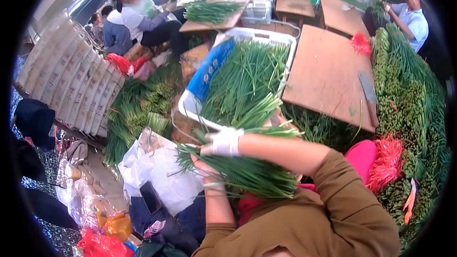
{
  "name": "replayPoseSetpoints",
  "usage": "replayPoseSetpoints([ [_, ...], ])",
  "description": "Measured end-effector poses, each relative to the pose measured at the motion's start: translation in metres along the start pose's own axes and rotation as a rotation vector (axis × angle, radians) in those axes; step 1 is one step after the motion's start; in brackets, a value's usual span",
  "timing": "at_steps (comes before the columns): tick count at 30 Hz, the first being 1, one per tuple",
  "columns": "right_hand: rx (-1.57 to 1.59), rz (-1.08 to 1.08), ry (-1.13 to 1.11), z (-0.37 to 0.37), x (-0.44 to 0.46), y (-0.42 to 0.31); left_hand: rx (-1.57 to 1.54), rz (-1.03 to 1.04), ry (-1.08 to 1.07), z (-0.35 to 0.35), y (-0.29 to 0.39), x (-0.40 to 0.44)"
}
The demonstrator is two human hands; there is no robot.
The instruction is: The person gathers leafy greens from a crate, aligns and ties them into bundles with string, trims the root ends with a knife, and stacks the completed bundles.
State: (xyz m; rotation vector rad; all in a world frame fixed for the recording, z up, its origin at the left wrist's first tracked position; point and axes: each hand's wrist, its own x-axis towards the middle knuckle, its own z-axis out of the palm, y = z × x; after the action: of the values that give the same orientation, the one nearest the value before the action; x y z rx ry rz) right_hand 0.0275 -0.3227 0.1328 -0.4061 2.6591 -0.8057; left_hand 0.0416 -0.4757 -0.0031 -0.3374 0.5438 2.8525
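A bunch of green chives (pixel 257 176) lies across my lap, cut ends to the right, leaf tips to the left. My left hand (pixel 203 167) is closed around the leaves near the tip end. My right arm crosses above the bunch, and a white wrap covers my right hand (pixel 223 143) and wrist. The right fingers are smeared by motion beside the leaf tips, so their grip is unclear. Just beyond is a white plastic basket (pixel 189 107) with loose chives (pixel 247 78) heaped inside and a blue printed sheet (pixel 209 69) along its left side.
A wooden board (pixel 323 76) with a knife (pixel 367 87) stands beyond on the right. Bundled chives (pixel 404 100) are stacked at far right, near red ties (pixel 386 162). Left are stacked white crates (pixel 71 76), a phone (pixel 151 197) and plastic bags (pixel 159 171). Several people sit around.
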Motion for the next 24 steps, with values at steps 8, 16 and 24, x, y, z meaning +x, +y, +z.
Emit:
replayPoseSetpoints([
  [8,-0.332,-0.273,0.258,0.043,-0.048,-0.033,0.120,0.044,-0.101,0.021,0.026,-0.017],
  [16,-0.041,-0.201,0.619,-0.046,-0.080,-0.037,0.291,0.160,-0.233,0.192,0.020,-0.089],
  [24,1.297,-0.181,0.828,-0.150,-0.201,0.117,0.532,0.219,-0.965,0.301,0.013,-0.103],
])
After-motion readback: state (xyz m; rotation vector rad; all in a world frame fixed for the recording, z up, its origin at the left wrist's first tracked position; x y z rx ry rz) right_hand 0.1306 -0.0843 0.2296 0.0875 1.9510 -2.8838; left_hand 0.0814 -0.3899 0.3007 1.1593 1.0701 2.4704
